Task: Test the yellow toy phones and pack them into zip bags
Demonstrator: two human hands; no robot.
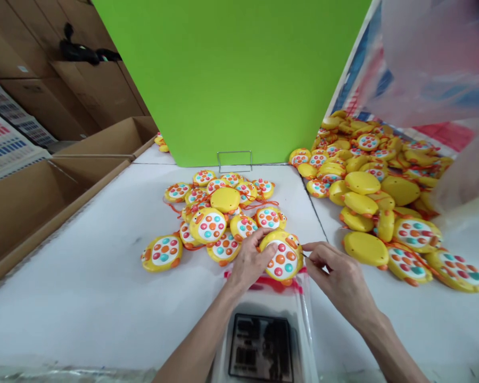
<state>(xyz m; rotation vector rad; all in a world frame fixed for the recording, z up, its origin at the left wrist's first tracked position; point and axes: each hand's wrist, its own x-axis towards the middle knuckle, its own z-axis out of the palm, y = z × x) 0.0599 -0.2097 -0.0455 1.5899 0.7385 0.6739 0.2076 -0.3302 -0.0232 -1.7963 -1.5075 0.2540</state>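
Note:
A yellow duck-shaped toy (281, 258) with a white face and colored round buttons is gripped by my left hand (252, 260), thumb over its front. At the toy's right edge, my right hand (337, 271) pinches a thin dark item (305, 256), too small to name. Beneath the toy lies a clear zip bag (303, 319) with a red closure and a black printed label (261, 346). Just beyond my hands is a loose pile of the same toys (211, 226), some with orange cords. Another such toy (162, 252) rests to the left of that pile.
A large heap of the toys (363, 202) covers the right side of the white table (83, 298). An upright green panel (235, 80) with a wire stand (234, 161) closes off the back. Open cardboard boxes (64, 181) line the left edge, and translucent plastic (471, 159) hangs at right.

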